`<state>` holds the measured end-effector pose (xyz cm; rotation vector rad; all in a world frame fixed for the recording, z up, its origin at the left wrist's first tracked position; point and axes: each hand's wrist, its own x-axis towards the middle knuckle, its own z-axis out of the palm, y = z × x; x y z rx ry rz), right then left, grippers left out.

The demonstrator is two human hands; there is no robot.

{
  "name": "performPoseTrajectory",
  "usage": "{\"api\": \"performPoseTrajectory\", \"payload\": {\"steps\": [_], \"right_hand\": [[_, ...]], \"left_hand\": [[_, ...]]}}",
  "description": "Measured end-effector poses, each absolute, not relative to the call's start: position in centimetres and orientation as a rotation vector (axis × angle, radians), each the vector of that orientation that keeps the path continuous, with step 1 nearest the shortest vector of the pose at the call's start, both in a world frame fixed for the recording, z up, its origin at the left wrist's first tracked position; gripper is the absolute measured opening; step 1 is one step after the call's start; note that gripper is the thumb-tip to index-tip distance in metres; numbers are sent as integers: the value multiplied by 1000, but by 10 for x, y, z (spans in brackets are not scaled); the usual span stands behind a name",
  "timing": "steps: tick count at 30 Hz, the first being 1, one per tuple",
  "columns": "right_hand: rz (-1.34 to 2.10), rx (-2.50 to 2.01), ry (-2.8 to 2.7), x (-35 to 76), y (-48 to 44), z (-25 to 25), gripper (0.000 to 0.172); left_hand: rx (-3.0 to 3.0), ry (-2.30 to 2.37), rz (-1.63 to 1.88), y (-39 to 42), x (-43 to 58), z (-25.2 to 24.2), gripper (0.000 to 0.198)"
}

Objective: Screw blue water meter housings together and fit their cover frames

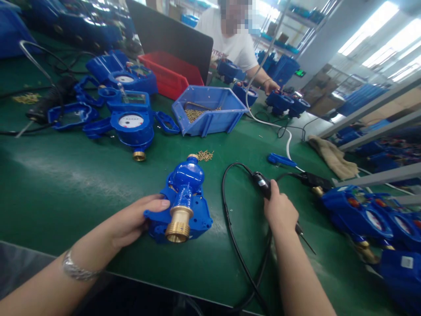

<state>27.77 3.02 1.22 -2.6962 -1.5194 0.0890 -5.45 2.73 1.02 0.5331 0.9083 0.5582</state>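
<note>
A blue water meter body (pixel 184 197) lies face down on the green table (pixel 66 184), its brass threaded end (pixel 177 226) pointing toward me. My left hand (pixel 138 219) grips its left side, thumb resting on the blue housing. My right hand (pixel 281 210) is closed round a black electric screwdriver (pixel 263 184). The tool's bit sticks out below the hand to the right, and its black cable (pixel 230 228) loops over the table between the hand and the meter.
A blue bin of brass screws (pixel 210 109) and a red bin (pixel 171 74) stand behind. Several blue meters (pixel 131 123) lie at the back left, more (pixel 371 219) at the right. Loose screws (pixel 205 155) lie near the meter. Another person (pixel 237 44) works across the table.
</note>
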Motion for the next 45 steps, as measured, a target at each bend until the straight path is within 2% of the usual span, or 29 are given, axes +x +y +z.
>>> {"api": "performPoseTrajectory", "payload": {"steps": [3, 6, 10, 13, 16, 24, 33, 37, 45], "right_hand": [[51, -2671, -1485, 284, 24, 24, 60], [1, -2249, -1262, 281, 14, 62, 63], [182, -1443, -1053, 252, 3, 117, 43], [436, -1180, -891, 223, 4, 133, 32], [543, -1054, -875, 201, 13, 129, 25], [646, -1007, -939, 186, 33, 111, 33], [824, -1052, -997, 179, 42, 102, 38], [969, -1059, -994, 175, 43, 84, 32], [878, -1052, -935, 171, 37, 69, 28]], "left_hand": [[530, 817, 524, 22, -38, 11, 38], [529, 743, 496, 16, -22, 11, 39], [552, 777, 484, 12, -14, 12, 45], [557, 792, 468, 13, -14, 12, 48], [553, 807, 454, 14, -15, 11, 50], [562, 781, 457, 16, -16, 9, 48], [567, 793, 445, 17, -15, 10, 57], [548, 834, 439, 17, -15, 12, 58], [448, 885, 559, 9, -6, 6, 56]]}}
